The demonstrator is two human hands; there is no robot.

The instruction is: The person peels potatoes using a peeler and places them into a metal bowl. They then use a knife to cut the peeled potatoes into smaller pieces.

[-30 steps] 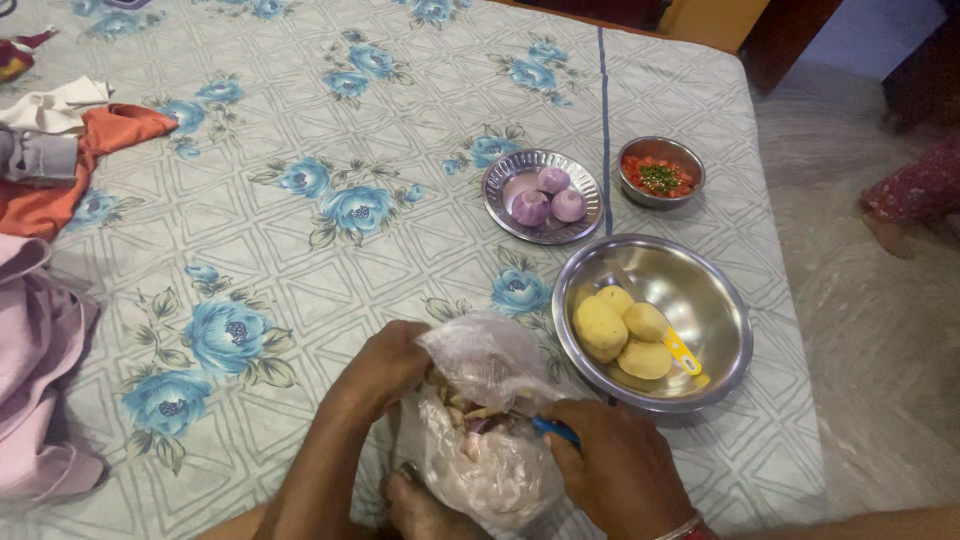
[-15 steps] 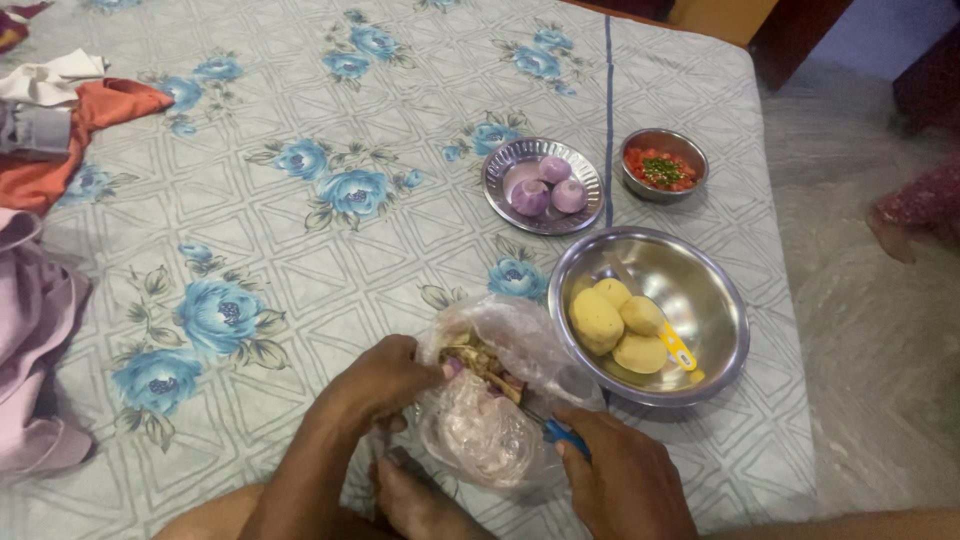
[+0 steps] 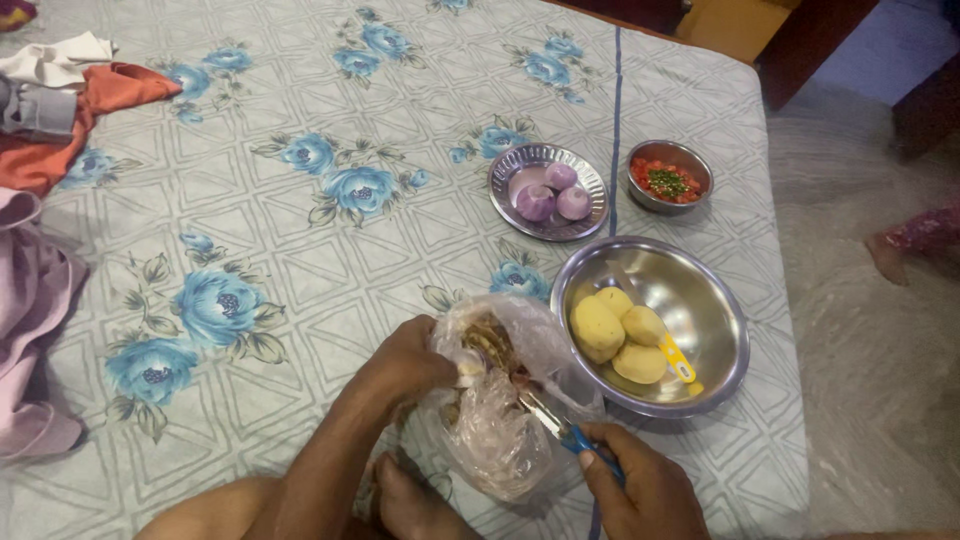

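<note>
Head view: left hand point(image 3: 415, 362) gripping plastic bag point(image 3: 500, 420), right hand point(image 3: 640, 490) clasping knife point(image 3: 560, 428).

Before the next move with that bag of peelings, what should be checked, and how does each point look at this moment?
1. Left hand grips the plastic bag at its mouth: ok.
2. Right hand holds the blue-handled knife: ok.
3. Blade tip clear of left-hand fingers: cannot tell, bag hides it.
4. Peelings inside the bag, none spilled on the bedsheet: ok.
5. Steel bowl with peeled potatoes upright, beside the bag: ok.
</note>
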